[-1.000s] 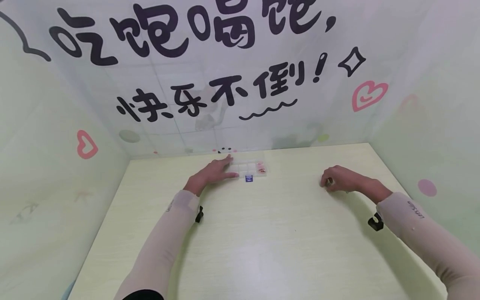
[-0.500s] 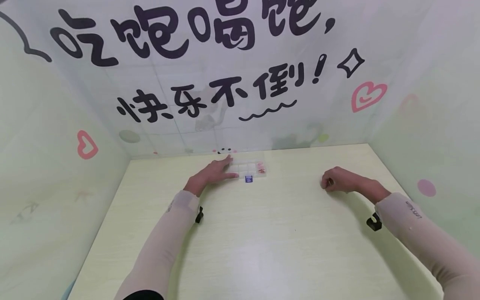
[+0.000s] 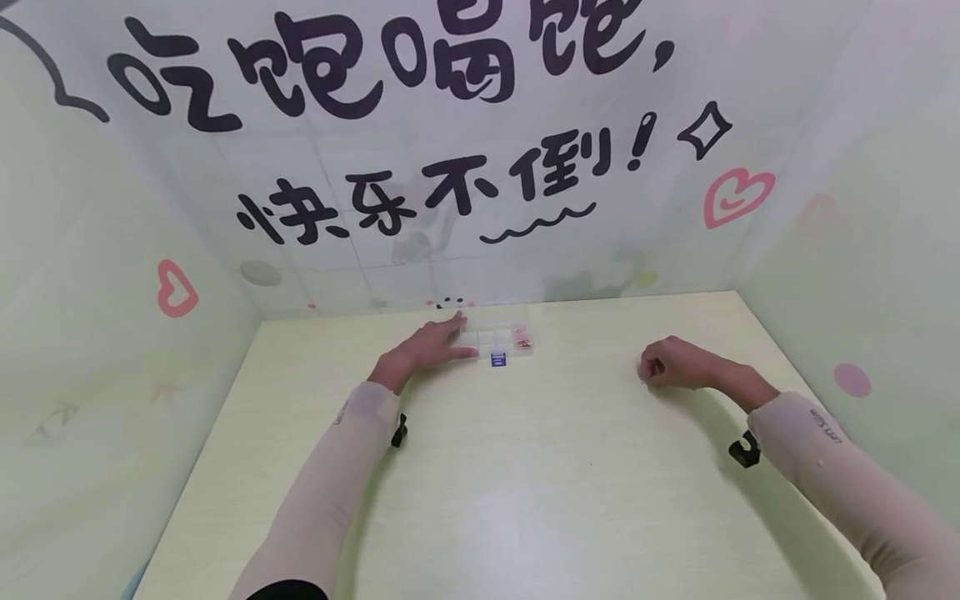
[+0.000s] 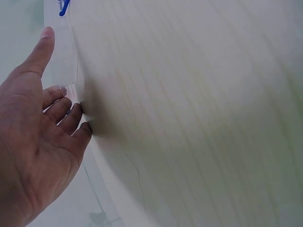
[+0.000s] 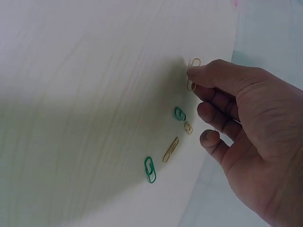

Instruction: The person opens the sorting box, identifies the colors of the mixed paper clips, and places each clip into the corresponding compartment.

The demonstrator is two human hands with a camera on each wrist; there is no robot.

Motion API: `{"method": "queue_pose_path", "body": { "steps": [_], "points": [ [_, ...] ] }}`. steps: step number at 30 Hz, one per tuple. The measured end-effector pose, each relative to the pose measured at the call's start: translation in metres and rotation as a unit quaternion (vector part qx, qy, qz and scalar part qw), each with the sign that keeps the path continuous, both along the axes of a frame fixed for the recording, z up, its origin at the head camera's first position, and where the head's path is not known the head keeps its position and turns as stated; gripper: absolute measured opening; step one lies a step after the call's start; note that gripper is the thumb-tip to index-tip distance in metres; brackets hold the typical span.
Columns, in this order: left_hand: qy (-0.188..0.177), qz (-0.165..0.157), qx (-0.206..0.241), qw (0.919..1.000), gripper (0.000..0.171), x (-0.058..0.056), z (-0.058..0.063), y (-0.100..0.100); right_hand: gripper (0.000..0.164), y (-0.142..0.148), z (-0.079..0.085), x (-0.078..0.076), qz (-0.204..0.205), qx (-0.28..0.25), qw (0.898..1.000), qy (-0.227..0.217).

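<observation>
My left hand (image 3: 431, 343) spreads thumb and fingers around the left end of a clear compartment box (image 3: 491, 337) near the table's back edge. The box has a blue latch (image 3: 498, 359) in front and red-pink pieces (image 3: 522, 340) in its right end. In the left wrist view the thumb lies straight along the box, with the other fingers slightly bent. My right hand (image 5: 255, 109) pinches a gold paper clip (image 5: 196, 59) between thumb and index finger, close over the table. Below it lie green paper clips (image 5: 150, 169) and gold paper clips (image 5: 171, 149).
The pale wooden table (image 3: 510, 483) is enclosed by a printed back curtain (image 3: 412, 233) and side curtains. The right hand works to the right of the box, near the right curtain (image 3: 862, 317).
My right hand stays almost in place, its fingers drawing slightly closer together. The left hand keeps its place at the box. The head view has shifted slightly.
</observation>
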State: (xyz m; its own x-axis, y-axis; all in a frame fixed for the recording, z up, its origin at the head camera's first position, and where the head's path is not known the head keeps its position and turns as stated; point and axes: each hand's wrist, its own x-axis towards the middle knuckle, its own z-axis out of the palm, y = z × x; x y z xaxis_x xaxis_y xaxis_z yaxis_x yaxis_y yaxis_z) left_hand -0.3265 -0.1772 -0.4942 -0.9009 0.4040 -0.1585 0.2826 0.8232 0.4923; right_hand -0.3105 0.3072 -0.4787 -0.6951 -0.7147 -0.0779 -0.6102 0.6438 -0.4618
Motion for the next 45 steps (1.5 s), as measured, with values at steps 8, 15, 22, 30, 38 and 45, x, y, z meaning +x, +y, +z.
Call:
{"method": "queue_pose_path", "body": {
  "steps": [8,15,22,30,38,45],
  "points": [
    [-0.003,0.003,-0.004,1.0,0.092,0.0,0.001,0.001,0.019,-0.017,0.007,-0.004,0.0,-0.008,1.0,0.026],
    [-0.006,0.008,-0.004,0.9999,0.094,0.002,0.001,0.0,0.019,-0.038,0.012,-0.008,0.005,-0.027,0.999,0.035],
    [-0.004,0.002,-0.002,1.0,0.092,0.002,0.0,0.0,0.015,-0.06,0.016,-0.012,0.019,-0.042,0.998,0.042],
    [-0.003,0.004,-0.005,1.0,0.094,-0.001,-0.002,-0.002,0.014,-0.088,0.019,-0.024,0.031,-0.067,0.995,0.064],
    [-0.004,0.007,-0.003,1.0,0.094,0.0,0.001,0.0,0.015,-0.118,0.023,-0.037,0.038,-0.08,0.993,0.084],
    [-0.006,0.007,-0.007,0.9999,0.095,-0.001,0.001,0.001,0.01,-0.144,0.026,-0.042,0.027,-0.076,0.994,0.077]
  ]
}}
